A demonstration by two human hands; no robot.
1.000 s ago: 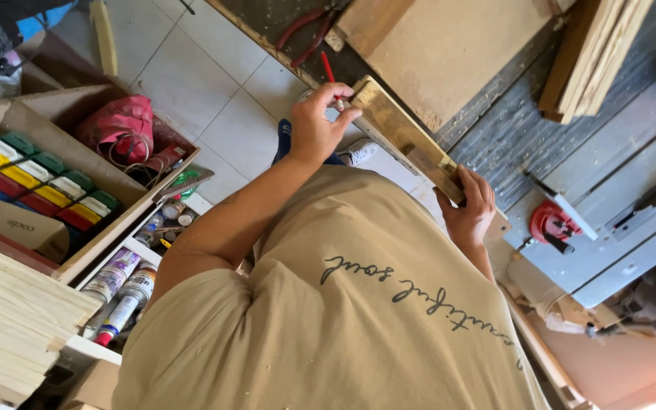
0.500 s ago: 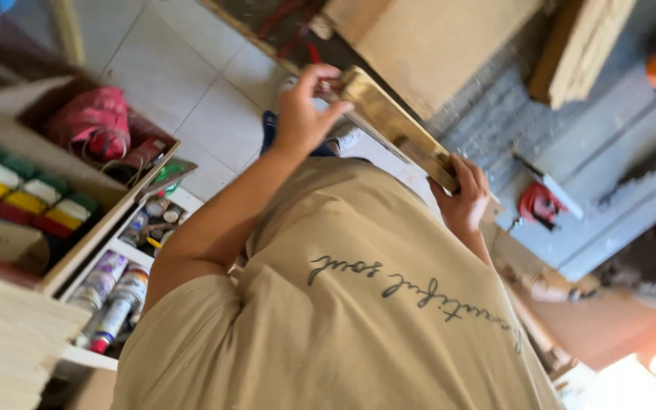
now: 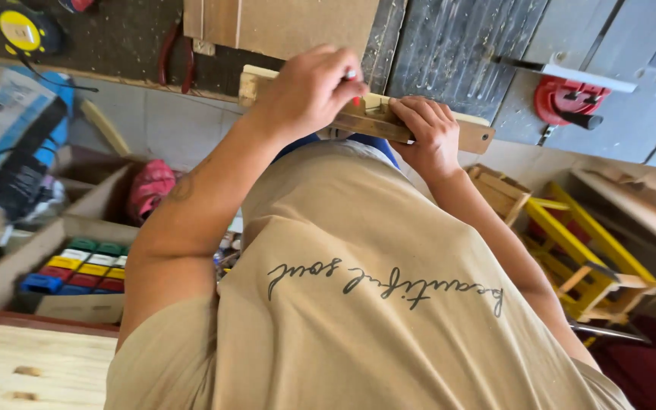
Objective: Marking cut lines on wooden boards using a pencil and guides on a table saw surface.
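I look down past my beige shirt at both hands, held in front of my chest. A long, light wooden strip (image 3: 472, 134) lies almost level across them, against the bench edge. My right hand (image 3: 428, 135) is wrapped around the middle of the strip. My left hand (image 3: 307, 93) rests on top of the strip just to the left, its fingers pinched on a thin red pencil (image 3: 352, 77) whose tip touches the wood. The two hands nearly touch.
A grey table saw top (image 3: 609, 45) with a red knob (image 3: 567, 95) lies ahead right, and a plywood panel (image 3: 290, 23) ahead. A yellow tape measure (image 3: 20, 30) and red-handled pliers (image 3: 172, 53) lie far left. Below are a box of coloured blocks (image 3: 77, 266), a yellow wooden frame (image 3: 571, 235) and pale planks (image 3: 32, 364).
The view has swung and closed in. The strip went from slanting to almost level. My left hand slid along it toward my right hand, so both now sit close together.
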